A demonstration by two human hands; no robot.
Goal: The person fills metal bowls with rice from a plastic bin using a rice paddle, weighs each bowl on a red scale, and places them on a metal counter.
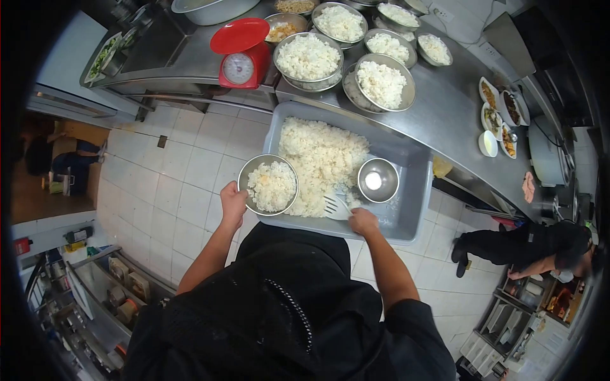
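Note:
My left hand (234, 204) grips the rim of a steel bowl (251, 164) with white cooked rice in it, at the left edge of a grey plastic tub (408, 209). In my right hand (364, 221) is the handle of a slotted turner (334, 206), its pale blade against the rice (324, 149) in the tub. That rice fills the tub's left and middle part. To the right of it, inside the tub, sits a smaller steel bowl (387, 195) with no rice visible in it.
Beyond the tub runs a steel counter (438, 114) with several bowls of rice (309, 57), a red dial scale (239, 68) and small dishes of food (490, 117). A co-worker in dark clothes (527, 244) is at the right. Another person (67, 155) is at the far left.

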